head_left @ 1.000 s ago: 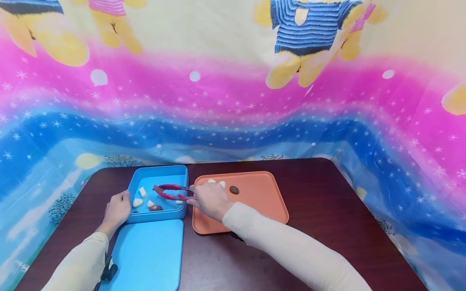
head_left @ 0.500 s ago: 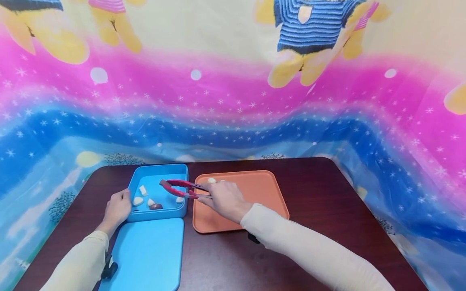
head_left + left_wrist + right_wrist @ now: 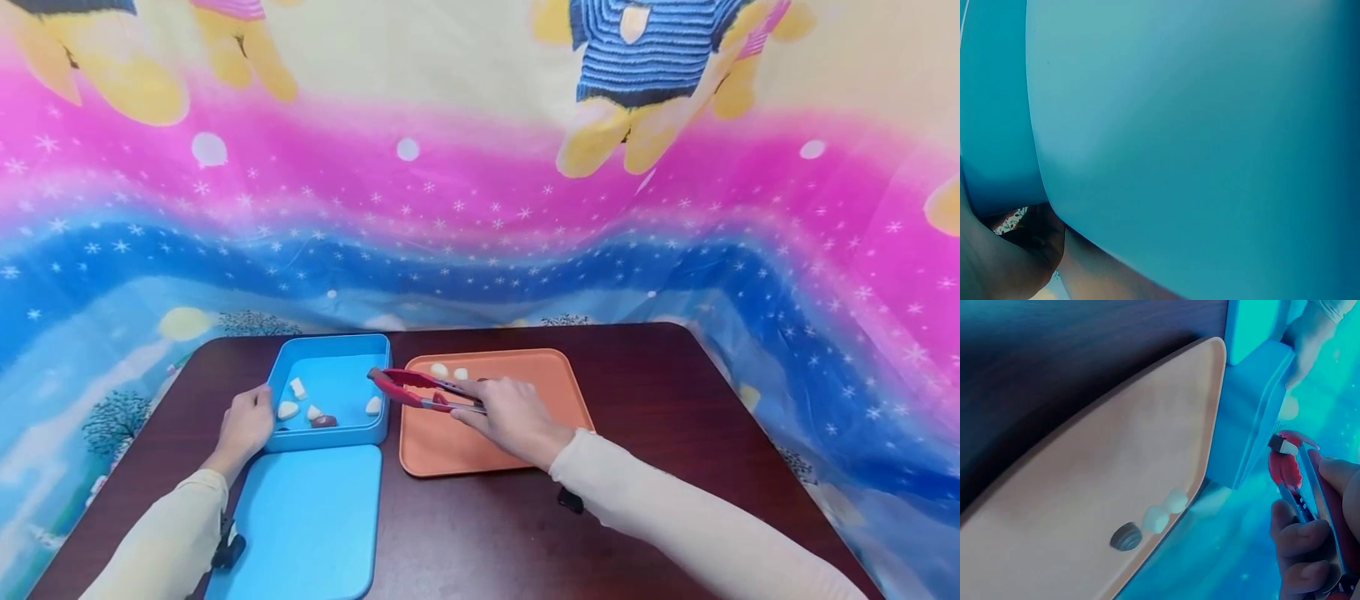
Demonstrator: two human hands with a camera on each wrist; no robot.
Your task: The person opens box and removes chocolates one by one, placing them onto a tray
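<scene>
My right hand (image 3: 521, 417) holds red-and-metal tongs (image 3: 420, 390), their tips over the right rim of the blue box (image 3: 322, 439). Between the tips sits a small dark-brown and white piece (image 3: 1283, 445), seen in the right wrist view. At the box's left wall, my left hand (image 3: 249, 421) grips the rim. Several white pieces, one of them here (image 3: 288, 410), and a brown piece (image 3: 324, 422) lie inside the box. On the orange tray (image 3: 450, 454) are two white pieces and a ridged brown piece (image 3: 1126, 537), which my right hand mostly hides in the head view.
A flat blue lid (image 3: 307, 517) lies on the dark wooden table (image 3: 645, 400), in front of the box. The tray stands close to the box's right side. Behind the table hangs a patterned cloth (image 3: 480, 192).
My right hand has moved right, carrying the tongs with the piece from above the box's middle to its right rim. The left hand has stayed on the box.
</scene>
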